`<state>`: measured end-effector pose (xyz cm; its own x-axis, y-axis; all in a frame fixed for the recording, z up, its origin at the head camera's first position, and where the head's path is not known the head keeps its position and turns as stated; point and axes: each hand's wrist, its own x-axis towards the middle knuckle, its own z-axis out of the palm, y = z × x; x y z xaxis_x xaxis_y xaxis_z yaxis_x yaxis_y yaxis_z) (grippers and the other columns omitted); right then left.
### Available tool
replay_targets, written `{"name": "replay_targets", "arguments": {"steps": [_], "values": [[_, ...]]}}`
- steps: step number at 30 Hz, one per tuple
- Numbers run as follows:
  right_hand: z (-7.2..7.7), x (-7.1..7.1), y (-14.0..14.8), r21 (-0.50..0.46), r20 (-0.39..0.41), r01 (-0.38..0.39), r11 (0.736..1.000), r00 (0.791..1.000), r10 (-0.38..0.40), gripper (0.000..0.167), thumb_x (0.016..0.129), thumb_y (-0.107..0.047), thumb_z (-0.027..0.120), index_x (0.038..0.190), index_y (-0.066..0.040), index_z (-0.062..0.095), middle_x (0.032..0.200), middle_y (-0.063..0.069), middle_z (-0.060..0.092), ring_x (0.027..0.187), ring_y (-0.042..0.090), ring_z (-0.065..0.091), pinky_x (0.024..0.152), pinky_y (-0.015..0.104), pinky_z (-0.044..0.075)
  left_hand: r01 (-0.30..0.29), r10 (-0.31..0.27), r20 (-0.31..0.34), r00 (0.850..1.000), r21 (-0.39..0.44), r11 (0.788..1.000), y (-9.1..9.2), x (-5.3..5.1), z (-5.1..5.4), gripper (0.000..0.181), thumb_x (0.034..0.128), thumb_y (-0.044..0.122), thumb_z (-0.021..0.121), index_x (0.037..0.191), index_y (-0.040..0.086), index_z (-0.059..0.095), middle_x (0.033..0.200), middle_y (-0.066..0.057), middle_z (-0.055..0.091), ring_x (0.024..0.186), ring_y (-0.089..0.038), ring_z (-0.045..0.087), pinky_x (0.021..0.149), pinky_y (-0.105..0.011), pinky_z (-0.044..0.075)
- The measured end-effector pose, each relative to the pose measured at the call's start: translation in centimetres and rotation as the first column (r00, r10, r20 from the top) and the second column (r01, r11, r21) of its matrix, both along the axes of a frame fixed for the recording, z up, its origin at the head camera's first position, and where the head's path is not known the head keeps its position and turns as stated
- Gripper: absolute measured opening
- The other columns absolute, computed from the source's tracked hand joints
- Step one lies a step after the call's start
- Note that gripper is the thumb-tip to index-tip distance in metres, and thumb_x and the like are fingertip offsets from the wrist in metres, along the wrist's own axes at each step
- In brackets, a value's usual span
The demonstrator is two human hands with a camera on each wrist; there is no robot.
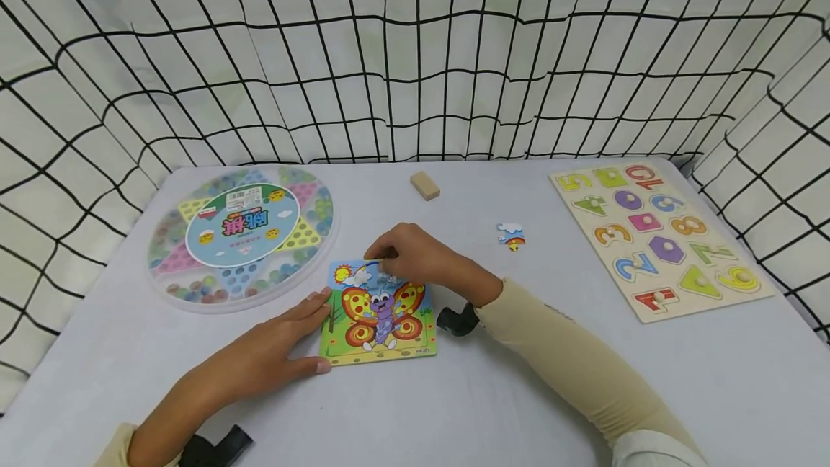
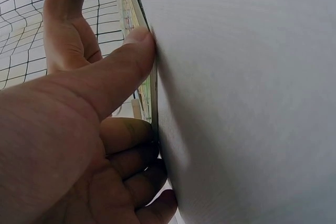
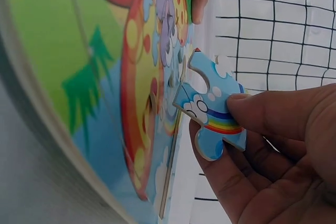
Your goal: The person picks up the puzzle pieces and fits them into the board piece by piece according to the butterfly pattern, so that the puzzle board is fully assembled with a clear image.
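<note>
A butterfly jigsaw board [image 1: 350, 348] lies flat on the table in front of me. My right hand [image 1: 415, 254] is over its top edge. In the right wrist view, its thumb and fingers pinch a blue jigsaw piece [image 3: 220, 100] with a rainbow and cloud, tilted above the board. Beneath that hand, part of the board's upper area is hidden. My left hand [image 1: 279, 348] rests against the board's left edge, fingers fairly straight and thumb at the lower corner. In the left wrist view the thumb [image 2: 131, 59] touches the board's thin side.
Another jigsaw piece [image 1: 511, 236] lies right of my right hand. A small wooden block [image 1: 425, 185] sits farther back. At left is a round marble board game [image 1: 311, 283]; at right, a number-and-shape board [image 1: 625, 298]. Black netting [image 1: 418, 85] surrounds the table [image 1: 389, 424].
</note>
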<state>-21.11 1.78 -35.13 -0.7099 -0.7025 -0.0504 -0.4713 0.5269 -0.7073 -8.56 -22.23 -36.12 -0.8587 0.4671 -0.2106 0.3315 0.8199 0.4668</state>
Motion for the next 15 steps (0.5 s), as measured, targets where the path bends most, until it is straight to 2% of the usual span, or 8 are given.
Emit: {"name": "replay_targets", "arguments": {"steps": [5,12,15], "values": [[-0.30,0.20,-0.26,-0.001,-0.010,-0.003,1.000,1.000,0.003,0.021,0.093,-0.002,0.064,0.113,-0.004,0.071,0.104,0.003,0.070,0.092,0.010,0.063,0.081,0.019,0.050,-0.003,0.003,0.003,1.000,-0.004,1.000,0.03,-0.03,-0.06,0.084,0.0838,0.048,0.072,0.146,0.001,0.041,0.160,-0.008,0.022,0.144,-0.033,0.021,0.106,-0.054,0.034],[-0.47,0.27,-0.49,0.042,-0.079,-0.017,0.999,0.997,0.020,0.018,0.092,-0.004,0.067,0.108,-0.006,0.073,0.100,0.001,0.070,0.089,0.009,0.061,0.077,0.017,0.049,-0.002,0.002,0.007,1.000,-0.002,1.000,0.01,-0.06,-0.11,0.085,0.0836,0.049,0.072,0.147,0.001,0.041,0.160,-0.007,0.022,0.144,-0.033,0.021,0.106,-0.053,0.034],[-0.47,0.25,-0.56,0.047,-0.084,-0.015,0.999,0.996,0.019,0.018,0.092,-0.005,0.067,0.109,-0.006,0.073,0.101,0.001,0.070,0.090,0.009,0.061,0.078,0.018,0.049,-0.002,0.002,0.007,1.000,-0.002,1.000,0.01,-0.05,-0.13,0.085,0.0836,0.049,0.072,0.146,0.001,0.041,0.160,-0.007,0.022,0.144,-0.033,0.021,0.106,-0.053,0.034]]}}
